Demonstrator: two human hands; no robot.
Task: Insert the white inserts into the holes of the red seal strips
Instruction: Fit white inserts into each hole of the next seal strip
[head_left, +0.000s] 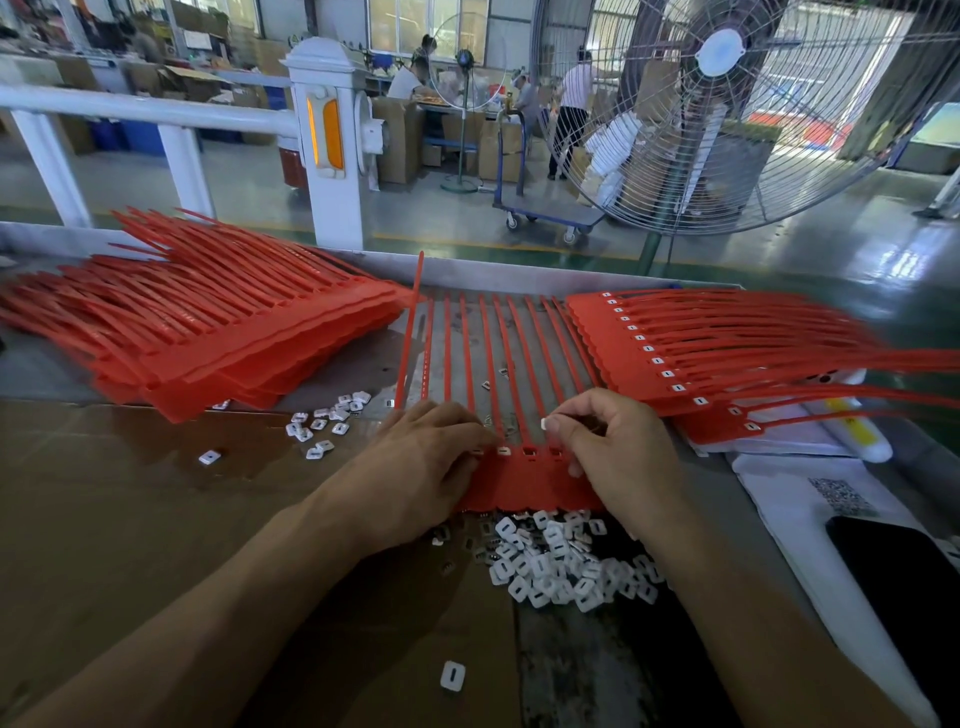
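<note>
A red seal strip sheet (524, 483) lies flat in front of me, its tails running away across the bench. My left hand (421, 467) presses down on its left part, fingertips at a filled hole. My right hand (618, 447) rests on the sheet's right end and pinches a white insert (545, 423) between thumb and forefinger, just above two unfilled holes (530, 452). A heap of white inserts (566, 561) lies just below the sheet. A smaller scatter of inserts (324, 423) lies to the left.
A thick pile of red strips (208, 322) covers the back left. A stack of strips fitted with inserts (675, 358) sits at right over white bags. One loose insert (452, 675) lies near me. A black phone (904, 587) is at right. A large fan (727, 104) stands behind the bench.
</note>
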